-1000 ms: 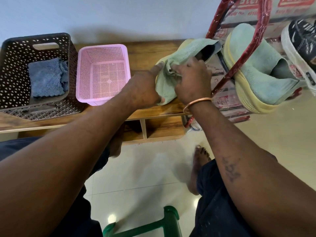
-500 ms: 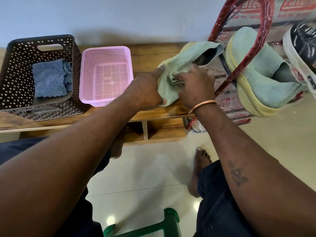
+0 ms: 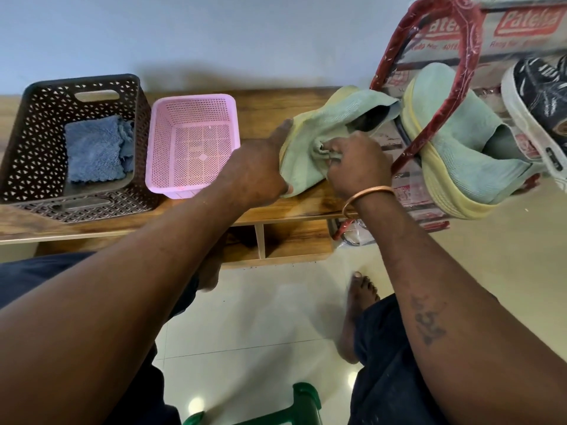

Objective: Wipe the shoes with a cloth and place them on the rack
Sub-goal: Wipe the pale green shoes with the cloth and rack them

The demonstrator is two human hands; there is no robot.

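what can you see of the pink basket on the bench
A pale pink plastic basket, rectangular and open on top, with a smooth rim, finely perforated walls and a gridded floor. It stands upright on the wooden bench, just right of the brown basket; whether the two touch is unclear. Nothing shows inside it.

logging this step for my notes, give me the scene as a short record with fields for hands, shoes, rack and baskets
left hand: holds the green shoe over the wooden bench
right hand: grips a bunched green cloth against that shoe
rack: red frame, with the second green shoe and a black shoe on it
brown basket: on the bench, blue cloth inside
pink basket: on the bench, right of the brown basket
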